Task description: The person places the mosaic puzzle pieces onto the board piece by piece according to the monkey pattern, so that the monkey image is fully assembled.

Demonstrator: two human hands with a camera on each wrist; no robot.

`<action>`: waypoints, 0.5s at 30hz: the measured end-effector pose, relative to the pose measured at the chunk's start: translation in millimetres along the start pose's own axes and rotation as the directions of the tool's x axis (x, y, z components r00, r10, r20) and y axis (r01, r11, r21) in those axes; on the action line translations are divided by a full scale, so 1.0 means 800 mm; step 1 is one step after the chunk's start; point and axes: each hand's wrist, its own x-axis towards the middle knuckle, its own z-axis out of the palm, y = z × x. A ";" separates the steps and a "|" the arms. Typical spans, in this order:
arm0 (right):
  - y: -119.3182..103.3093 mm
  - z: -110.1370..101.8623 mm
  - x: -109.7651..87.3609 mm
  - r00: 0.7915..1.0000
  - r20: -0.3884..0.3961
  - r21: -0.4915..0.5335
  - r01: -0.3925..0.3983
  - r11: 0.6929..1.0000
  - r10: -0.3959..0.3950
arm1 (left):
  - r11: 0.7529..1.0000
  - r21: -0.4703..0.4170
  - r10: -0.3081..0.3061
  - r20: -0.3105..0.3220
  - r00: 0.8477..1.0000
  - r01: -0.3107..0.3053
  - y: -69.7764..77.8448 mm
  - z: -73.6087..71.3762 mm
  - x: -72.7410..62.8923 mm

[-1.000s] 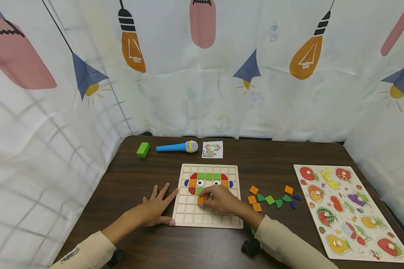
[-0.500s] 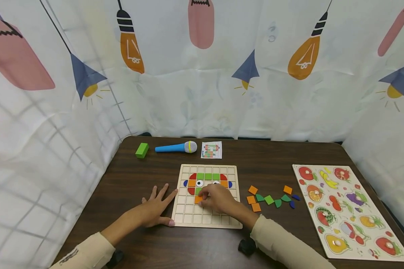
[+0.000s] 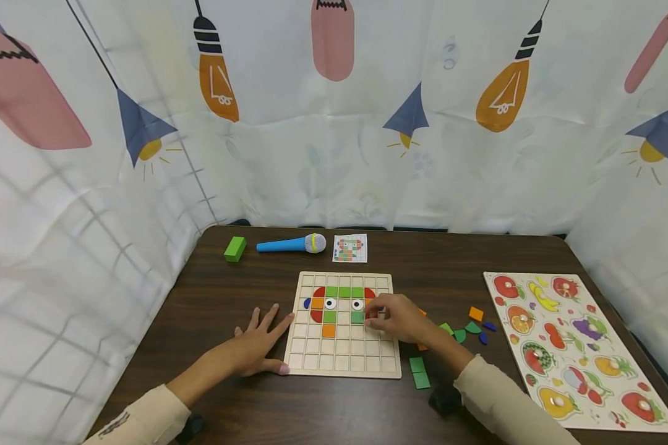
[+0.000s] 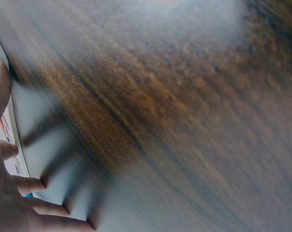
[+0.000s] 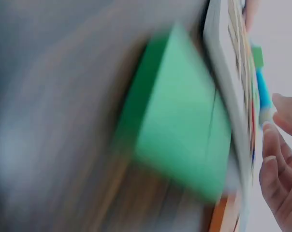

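A pale wooden grid board [image 3: 342, 363] lies on the dark table, bearing a face-like pattern of coloured tiles and round eye pieces. An orange square tile [image 3: 328, 331] sits below a green tile on its left half. My left hand [image 3: 258, 346] lies with fingers spread, thumb and index fingertip at the board's left edge; the left wrist view also shows that hand [image 4: 18, 203] by the board. Above the board's right side is my right hand [image 3: 398, 318], fingers loosely bent. Nothing shows between the fingertips of the right hand [image 5: 281, 164] in the right wrist view.
Two green square tiles [image 3: 419, 372] lie by the board's lower right corner. Loose orange, green and blue tiles [image 3: 459, 336] lie further right, partly behind the right arm. A fruit puzzle board [image 3: 584, 352], pattern card [image 3: 350, 248], toy microphone [image 3: 292, 244] and green block [image 3: 235, 249] surround them.
My right hand has let go of the orange square tile, leaving it on the board, and has moved right. Both eye pieces now show fully. The left hand has stayed put.
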 end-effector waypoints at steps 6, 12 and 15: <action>0.050 -0.040 -0.039 0.996 -0.018 -0.063 -0.083 0.994 0.082 | 1.000 0.005 0.007 -0.003 1.000 -0.007 0.000 0.001 0.001; 0.079 -0.065 -0.066 0.991 -0.031 -0.051 -0.135 0.990 0.133 | 1.000 -0.005 0.013 0.004 1.000 -0.013 0.001 -0.001 0.000; 0.085 -0.069 -0.071 0.990 -0.024 -0.042 -0.141 0.989 0.140 | 1.000 -0.002 0.015 0.004 1.000 -0.015 0.003 -0.002 -0.001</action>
